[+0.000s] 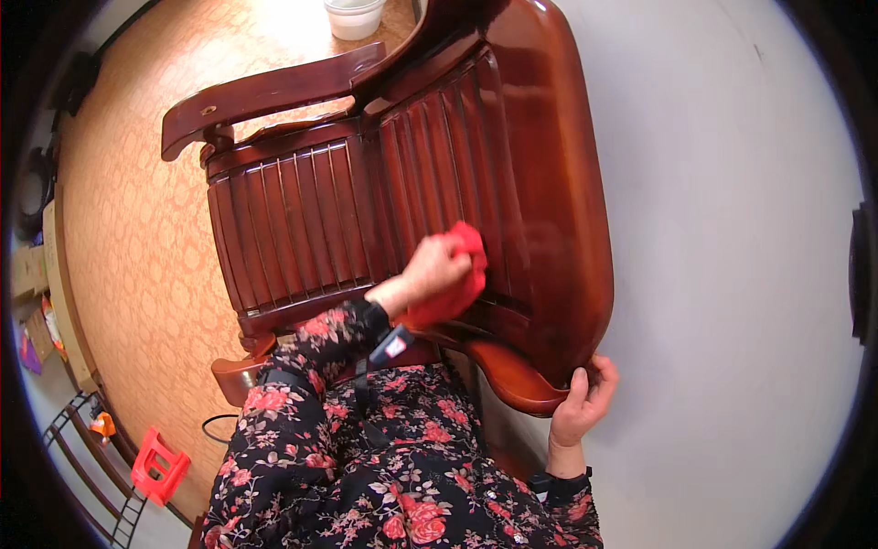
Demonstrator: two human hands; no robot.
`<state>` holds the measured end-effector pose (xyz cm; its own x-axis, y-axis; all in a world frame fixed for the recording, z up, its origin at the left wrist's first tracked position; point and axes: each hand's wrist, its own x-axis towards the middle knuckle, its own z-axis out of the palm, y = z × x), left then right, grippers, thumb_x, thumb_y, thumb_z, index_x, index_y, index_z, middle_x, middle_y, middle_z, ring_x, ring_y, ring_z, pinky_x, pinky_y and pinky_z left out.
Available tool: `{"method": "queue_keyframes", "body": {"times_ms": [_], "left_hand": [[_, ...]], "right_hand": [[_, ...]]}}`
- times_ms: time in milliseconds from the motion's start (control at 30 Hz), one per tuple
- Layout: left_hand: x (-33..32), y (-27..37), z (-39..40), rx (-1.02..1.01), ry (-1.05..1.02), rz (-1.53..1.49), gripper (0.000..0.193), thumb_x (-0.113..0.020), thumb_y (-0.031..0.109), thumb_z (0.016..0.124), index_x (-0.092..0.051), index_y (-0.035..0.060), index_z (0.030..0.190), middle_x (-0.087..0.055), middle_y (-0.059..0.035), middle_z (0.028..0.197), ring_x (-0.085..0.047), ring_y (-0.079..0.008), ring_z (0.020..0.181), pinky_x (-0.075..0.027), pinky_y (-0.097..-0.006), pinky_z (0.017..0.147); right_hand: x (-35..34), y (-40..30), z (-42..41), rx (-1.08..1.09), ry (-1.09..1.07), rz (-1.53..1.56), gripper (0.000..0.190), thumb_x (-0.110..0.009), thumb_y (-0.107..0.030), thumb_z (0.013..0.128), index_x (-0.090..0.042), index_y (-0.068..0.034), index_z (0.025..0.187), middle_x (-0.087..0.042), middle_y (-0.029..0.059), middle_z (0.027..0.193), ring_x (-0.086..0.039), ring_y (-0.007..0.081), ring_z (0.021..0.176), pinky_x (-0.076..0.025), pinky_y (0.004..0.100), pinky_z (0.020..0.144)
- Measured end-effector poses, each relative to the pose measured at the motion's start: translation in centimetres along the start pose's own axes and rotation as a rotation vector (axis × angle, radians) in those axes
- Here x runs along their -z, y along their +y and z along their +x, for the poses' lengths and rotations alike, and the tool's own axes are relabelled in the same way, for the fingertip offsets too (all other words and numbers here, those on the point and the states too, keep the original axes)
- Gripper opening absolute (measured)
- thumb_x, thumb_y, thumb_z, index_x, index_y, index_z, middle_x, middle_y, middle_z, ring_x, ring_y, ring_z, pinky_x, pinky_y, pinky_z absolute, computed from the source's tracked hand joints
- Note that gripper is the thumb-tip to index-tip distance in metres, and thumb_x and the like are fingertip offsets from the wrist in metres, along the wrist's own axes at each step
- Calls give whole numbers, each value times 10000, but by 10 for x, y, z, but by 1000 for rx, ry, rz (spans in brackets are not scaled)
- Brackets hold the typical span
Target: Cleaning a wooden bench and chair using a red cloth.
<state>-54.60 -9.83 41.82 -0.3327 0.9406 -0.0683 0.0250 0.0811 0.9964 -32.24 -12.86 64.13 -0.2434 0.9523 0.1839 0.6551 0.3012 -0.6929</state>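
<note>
A glossy reddish-brown wooden chair (557, 261) is before me, its slatted backrest (449, 151) to the right and its slatted seat (295, 226) to the left. My left hand (439, 264), slightly blurred, grasps a bunched red cloth (446, 305) against the lower part of the backrest slats. Part of the cloth hangs below my wrist. At the near outer corner of the backrest, my right hand (583, 405) grips the edge, thumb on the near side and fingers curled round it. My floral sleeve covers part of the near armrest (236, 381).
The far armrest (267, 92) juts out at upper left. Beyond it a white bucket (354, 17) stands on the patterned floor (137, 206). A pale wall (720, 274) rises close behind the backrest. A red plastic stool (160, 466) and cardboard boxes (31, 271) are at left.
</note>
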Motion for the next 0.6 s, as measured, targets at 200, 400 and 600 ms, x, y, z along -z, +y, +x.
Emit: {"method": "queue_keyframes", "body": {"times_ms": [200,400,600], "left_hand": [[63,14,160,-246,537,221,278,-566,191,805,-611,15,1016,-607,-226,989,-583,-402,940,-479,-451,823],[34,6,148,-266,579,283,322,-555,122,792,-569,-15,1084,-558,-251,1068,-542,-404,1008,-448,-442,891],[-21,20,1,-210,229,75,376,-564,52,755,-549,-6,1127,-556,-234,1051,-533,-413,1002,-454,-443,876]], "right_hand": [[-3,-4,2,-43,55,42,248,-519,28,847,-510,21,1095,-531,125,1077,-511,227,1010,-401,340,925],[-1,4,2,2,2,-32,279,-455,15,907,-466,11,1186,-532,91,1136,-519,172,1037,-408,303,928],[1,1,3,-6,-4,-17,277,-455,7,912,-460,12,1189,-520,91,1139,-503,170,1042,-401,295,921]]}}
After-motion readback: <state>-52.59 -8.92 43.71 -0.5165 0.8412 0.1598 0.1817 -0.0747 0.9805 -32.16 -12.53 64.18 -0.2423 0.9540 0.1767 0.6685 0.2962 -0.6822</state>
